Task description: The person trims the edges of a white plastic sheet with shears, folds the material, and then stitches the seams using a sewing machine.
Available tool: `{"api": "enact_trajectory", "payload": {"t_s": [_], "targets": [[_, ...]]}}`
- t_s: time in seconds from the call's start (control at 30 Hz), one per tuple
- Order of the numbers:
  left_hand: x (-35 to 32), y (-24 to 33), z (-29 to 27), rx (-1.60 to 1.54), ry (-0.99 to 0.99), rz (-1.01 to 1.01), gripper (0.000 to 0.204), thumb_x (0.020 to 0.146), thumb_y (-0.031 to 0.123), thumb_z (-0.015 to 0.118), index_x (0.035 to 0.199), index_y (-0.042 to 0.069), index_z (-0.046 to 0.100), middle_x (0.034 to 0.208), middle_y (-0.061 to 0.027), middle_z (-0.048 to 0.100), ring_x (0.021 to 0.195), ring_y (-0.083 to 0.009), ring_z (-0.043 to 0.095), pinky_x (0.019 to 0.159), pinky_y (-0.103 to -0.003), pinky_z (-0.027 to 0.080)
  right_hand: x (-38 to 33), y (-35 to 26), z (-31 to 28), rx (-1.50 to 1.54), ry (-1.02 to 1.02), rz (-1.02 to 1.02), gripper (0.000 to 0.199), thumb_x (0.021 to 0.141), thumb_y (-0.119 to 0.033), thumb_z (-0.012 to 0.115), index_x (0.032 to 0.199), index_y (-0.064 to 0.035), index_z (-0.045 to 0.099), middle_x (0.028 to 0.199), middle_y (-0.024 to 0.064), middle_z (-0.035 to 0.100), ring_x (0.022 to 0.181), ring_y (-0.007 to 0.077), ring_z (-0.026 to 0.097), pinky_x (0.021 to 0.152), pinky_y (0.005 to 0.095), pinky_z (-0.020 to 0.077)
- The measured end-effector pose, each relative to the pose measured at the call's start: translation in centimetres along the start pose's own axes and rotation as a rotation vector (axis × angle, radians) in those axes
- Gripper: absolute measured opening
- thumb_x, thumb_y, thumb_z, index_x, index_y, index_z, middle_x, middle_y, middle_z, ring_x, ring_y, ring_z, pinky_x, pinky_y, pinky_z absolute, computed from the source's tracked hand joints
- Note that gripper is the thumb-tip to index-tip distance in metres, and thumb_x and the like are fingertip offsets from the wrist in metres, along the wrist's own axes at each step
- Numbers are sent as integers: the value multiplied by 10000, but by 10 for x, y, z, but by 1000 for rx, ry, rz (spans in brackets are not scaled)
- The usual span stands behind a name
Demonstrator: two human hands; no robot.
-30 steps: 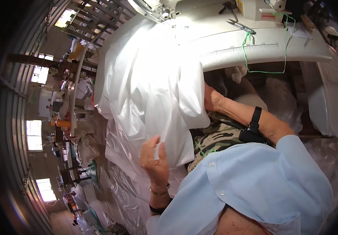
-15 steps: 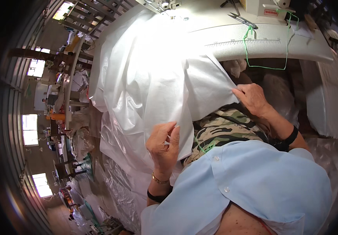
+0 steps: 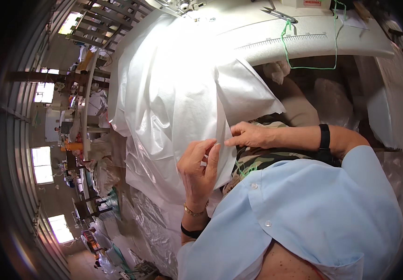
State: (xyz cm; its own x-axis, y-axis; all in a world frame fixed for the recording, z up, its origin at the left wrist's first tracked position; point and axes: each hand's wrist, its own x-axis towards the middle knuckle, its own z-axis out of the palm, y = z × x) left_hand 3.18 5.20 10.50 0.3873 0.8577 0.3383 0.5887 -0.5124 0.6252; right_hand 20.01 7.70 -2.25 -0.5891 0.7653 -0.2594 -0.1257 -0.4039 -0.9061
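A large white woven plastic sheet (image 3: 190,100) drapes from the sewing machine table down over my lap, its upper part washed out by bright light. My left hand (image 3: 198,170) has thumb and forefinger pinched together on a fold of the sheet. Just to the right, my right hand (image 3: 249,135) reaches across my lap, its thumb and fingertips closed at the sheet's nearby edge. The sheet's right corner hangs loose beyond that hand. Parts of the fold between the two hands are hidden by my fingers.
The pale sewing table (image 3: 257,51) has a printed ruler scale along its front. On it lie thread snips (image 3: 280,15) tied to a green cord (image 3: 289,58). Part of a sewing machine (image 3: 184,5) shows at the top. Clear plastic (image 3: 155,228) covers the floor at left.
My right hand has let go of the sheet's right corner and moved left, beside my left hand. My left hand has stayed nearly in place on the sheet.
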Motion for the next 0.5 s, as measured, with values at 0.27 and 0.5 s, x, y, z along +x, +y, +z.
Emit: {"api": "enact_trajectory", "payload": {"t_s": [0.27, 0.5], "targets": [[2, -14, -10, -71, -268, -148, 153, 840, 85, 722, 881, -39, 643, 777, -37, 632, 671, -69, 562, 573, -214, 450, -25, -16, 59, -828, 26, -541, 166, 840, -197, 591, 822, -32, 598, 739, 190, 626, 751, 371, 641, 636, 448, 516], [-7, -35, -15, -308, -255, -348, 108, 894, 54, 640, 868, -49, 619, 720, -18, 610, 632, -53, 539, 558, -210, 435, -25, -44, 34, -753, 144, -608, 243, 890, -253, 579, 848, -14, 596, 755, 209, 606, 718, 378, 621, 632, 455, 490]]}}
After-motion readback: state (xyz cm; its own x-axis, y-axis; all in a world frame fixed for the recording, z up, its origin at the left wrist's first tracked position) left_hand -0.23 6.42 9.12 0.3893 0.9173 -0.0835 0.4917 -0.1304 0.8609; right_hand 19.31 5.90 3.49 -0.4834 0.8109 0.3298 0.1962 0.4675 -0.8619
